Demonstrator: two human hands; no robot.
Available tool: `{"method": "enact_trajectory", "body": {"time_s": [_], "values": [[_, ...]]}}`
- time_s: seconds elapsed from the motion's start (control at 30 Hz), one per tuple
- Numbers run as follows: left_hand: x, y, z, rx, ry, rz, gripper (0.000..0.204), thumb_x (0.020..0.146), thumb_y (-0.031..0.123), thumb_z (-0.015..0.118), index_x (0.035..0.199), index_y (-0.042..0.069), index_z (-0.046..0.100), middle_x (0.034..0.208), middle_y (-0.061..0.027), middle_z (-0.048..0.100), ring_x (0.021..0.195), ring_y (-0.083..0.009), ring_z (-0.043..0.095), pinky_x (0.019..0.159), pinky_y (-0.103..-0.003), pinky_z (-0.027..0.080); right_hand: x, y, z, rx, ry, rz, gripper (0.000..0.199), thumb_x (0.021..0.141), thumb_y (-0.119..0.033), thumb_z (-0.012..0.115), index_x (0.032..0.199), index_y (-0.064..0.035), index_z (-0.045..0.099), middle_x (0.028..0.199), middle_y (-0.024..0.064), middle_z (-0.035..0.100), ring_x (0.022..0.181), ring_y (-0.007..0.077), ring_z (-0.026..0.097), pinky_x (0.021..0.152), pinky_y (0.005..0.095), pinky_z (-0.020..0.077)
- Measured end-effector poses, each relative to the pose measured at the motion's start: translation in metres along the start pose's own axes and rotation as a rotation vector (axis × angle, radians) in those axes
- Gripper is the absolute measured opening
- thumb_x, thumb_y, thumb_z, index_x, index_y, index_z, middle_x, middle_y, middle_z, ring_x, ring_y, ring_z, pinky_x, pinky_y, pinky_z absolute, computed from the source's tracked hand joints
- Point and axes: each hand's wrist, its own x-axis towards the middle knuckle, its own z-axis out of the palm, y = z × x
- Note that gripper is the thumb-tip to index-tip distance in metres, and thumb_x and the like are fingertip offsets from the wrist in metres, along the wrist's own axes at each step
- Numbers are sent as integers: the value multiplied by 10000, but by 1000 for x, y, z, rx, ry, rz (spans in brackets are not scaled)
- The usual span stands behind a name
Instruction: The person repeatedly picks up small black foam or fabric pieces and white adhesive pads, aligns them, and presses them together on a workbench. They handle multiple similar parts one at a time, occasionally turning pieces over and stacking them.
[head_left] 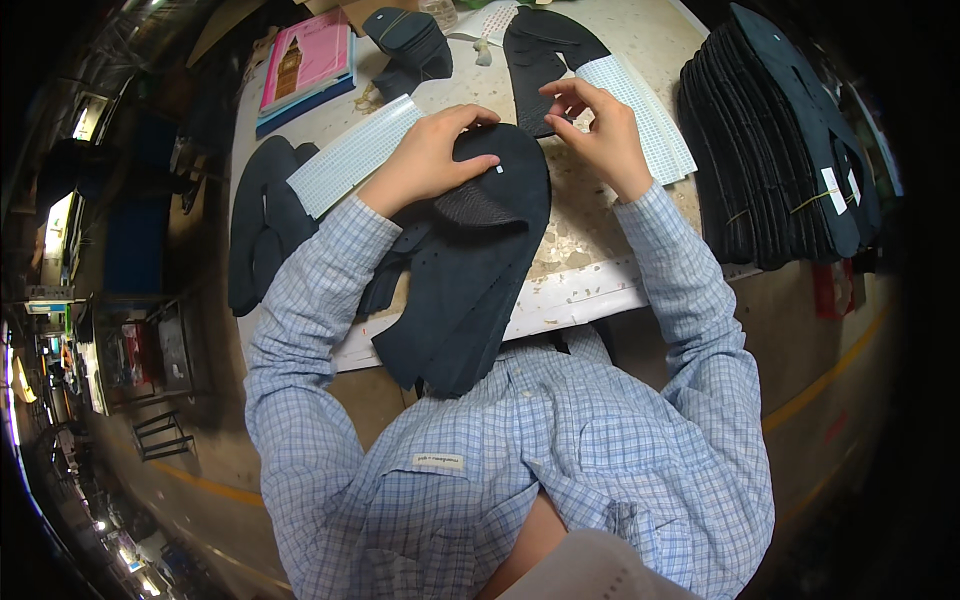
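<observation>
The left hand presses flat on the dark shoe piece, which hangs over the tabletop edge. The right hand pinches something too small to see, beside the sticker sheet. Best to hold the piece still and press each small sticker down firmly.

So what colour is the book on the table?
Pink, with a blue edge underneath; the book lies at the table's far left in the head view.

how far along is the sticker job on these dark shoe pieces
Looks partly done: the dark piece under the left hand already carries a small white sticker. In hand: the right hand is pinching at the sticker sheet. Likely left: the tall stack of dark pieces at right, though some there show tags.
</observation>
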Motion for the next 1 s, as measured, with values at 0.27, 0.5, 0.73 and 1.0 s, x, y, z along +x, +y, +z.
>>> {"method": "enact_trajectory", "body": {"time_s": [0.27,0.5,0.73,1.0], "values": [[1,7,-14,-348,46,-9,319,922,289,632,731,38,681,706,-32,566,655,-126,544,617,-258,419,0,-9,-5,239,-164,172,334,784,-48,690,1109,-113,646,803,18,687,760,129,644,739,277,510],[-6,3,-30,-208,-133,-276,255,919,265,621,1009,29,657,775,-17,553,701,-121,479,721,-259,407,-8,-33,18,334,-416,9,394,779,-18,647,1151,-120,568,801,90,678,799,228,672,680,335,531],[-9,-15,-18,239,-55,-76,398,840,308,694,1144,53,656,1117,-139,617,1088,-313,574,969,-384,435,-5,-31,25,-102,-133,-133,460,763,-18,665,1189,-160,563,777,-10,638,809,189,606,698,326,511],[-7,-11,-23,54,-16,-93,292,865,310,683,954,35,647,1022,-74,623,951,-203,608,904,-312,453,7,-6,5,-21,-27,34,406,767,-57,716,1150,-157,623,773,-3,676,677,122,598,654,263,489]]}}
